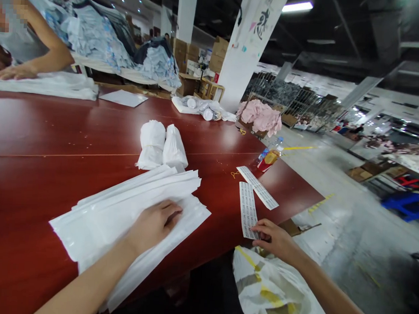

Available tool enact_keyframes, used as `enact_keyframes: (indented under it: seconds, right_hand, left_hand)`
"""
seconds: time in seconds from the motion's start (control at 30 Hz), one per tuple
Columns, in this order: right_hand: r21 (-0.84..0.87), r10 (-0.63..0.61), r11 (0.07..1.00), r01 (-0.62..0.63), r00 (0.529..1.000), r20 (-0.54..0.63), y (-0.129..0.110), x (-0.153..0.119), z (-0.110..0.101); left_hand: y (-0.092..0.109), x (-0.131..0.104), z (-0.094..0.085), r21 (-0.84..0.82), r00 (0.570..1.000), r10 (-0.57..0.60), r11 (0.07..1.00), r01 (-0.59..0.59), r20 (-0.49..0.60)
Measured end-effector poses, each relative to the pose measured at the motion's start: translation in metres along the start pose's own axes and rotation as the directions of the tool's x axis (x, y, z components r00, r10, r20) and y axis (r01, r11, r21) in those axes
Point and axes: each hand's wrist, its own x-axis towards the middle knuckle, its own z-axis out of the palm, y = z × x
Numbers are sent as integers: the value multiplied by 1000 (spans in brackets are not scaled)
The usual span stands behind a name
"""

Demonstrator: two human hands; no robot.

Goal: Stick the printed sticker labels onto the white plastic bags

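My left hand rests on a fanned stack of flat white plastic bags, its fingers loosely bent over the top bag and not gripping it. At the table's near edge, my right hand has its thumb and fingertips closed at the lower corner of a sheet of printed labels. Beside that sheet, a second label strip lies at a slant. Two white bundles stand behind the bag stack, one with a band around it.
Drink bottles stand near the right edge of the red-brown table. A white sack with yellow stripes hangs below my right hand. Across the table, a person's hand lies on folded white material. Wrapped items lie at the far edge.
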Motion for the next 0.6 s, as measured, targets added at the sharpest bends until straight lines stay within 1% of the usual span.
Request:
enact_keyframes:
  seconds: [0.17, 0.33, 0.4, 0.47, 0.5, 0.57, 0.6]
  right_hand:
    - [131, -18, 991, 10, 998, 59, 1, 9, -10]
    - [219, -16, 976, -16, 990, 143, 5, 13, -12]
    - [219, -43, 976, 3, 983, 180, 8, 14, -16]
    - [235, -96, 971, 46, 974, 205, 13, 22, -28]
    - [255, -104, 965, 54, 977, 188, 18, 31, -38]
    - [305, -22, 952, 14, 1000, 21, 34, 65, -67]
    - [344, 130, 937, -61, 975, -180, 45, 88, -84]
  left_hand:
    - [3, 0, 0, 4, 1000, -16, 1000, 16, -16]
    - [5, 1, -2, 9, 1000, -12, 1000, 12, -3]
    - [5, 1, -1, 14, 1000, -24, 1000, 25, -11]
    - [4, 2, 0, 16, 999, -34, 999, 34, -7]
    - [4, 2, 1, 21, 999, -35, 999, 35, -6]
    - [3, 2, 3, 36, 1000, -30, 999, 30, -3]
    - [3, 2, 4, 48, 1000, -25, 999, 25, -8]
